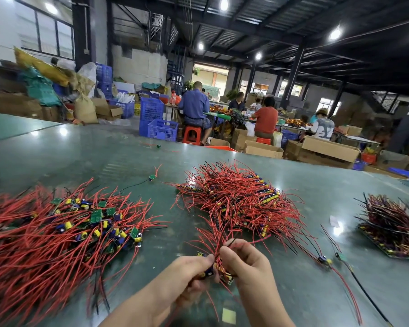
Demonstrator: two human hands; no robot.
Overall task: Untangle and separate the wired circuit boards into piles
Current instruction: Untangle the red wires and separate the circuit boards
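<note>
A small bundle of wired circuit boards (219, 241) with red and black wires is held low in the middle of the view. My left hand (189, 272) grips its boards from the left and my right hand (248, 263) pinches its wires from the right. A big loose pile of boards (64, 230), green with yellow and blue parts, spreads over the green table (293, 185) at the left. A tangled heap (236, 199) of the same boards lies just beyond my hands. A third stack (392, 225) sits at the right.
Single wired boards lie loose at the right (326, 260), beyond the left pile (151, 177) and at the far table edge (158, 146). A yellow square (228, 316) lies near me. Several people sit among blue crates (162, 129) and cardboard boxes (328, 149).
</note>
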